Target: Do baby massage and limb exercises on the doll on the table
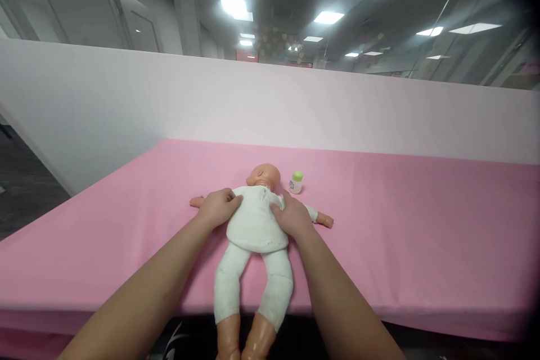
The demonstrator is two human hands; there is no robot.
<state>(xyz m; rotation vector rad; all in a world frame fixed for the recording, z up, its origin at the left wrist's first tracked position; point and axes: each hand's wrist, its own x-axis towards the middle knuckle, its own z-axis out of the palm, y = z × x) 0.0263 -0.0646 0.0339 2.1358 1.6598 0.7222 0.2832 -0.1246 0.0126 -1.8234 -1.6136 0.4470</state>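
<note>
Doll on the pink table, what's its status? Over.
Left hand and right hand holding doll by upper body. Feet overhanging table. Green-lidded jar beside head, not blocking.

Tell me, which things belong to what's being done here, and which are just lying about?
In use:
Doll
Left hand and right hand, both touching its upper body
Pink-covered table beneath it

Just nearby:
Green-lidded jar, upright beside the doll's head, untouched

Hands (217,208) holding doll (257,225) by its sides, green-lidded jar (296,183) near its head, pink tabletop (405,230)
</note>
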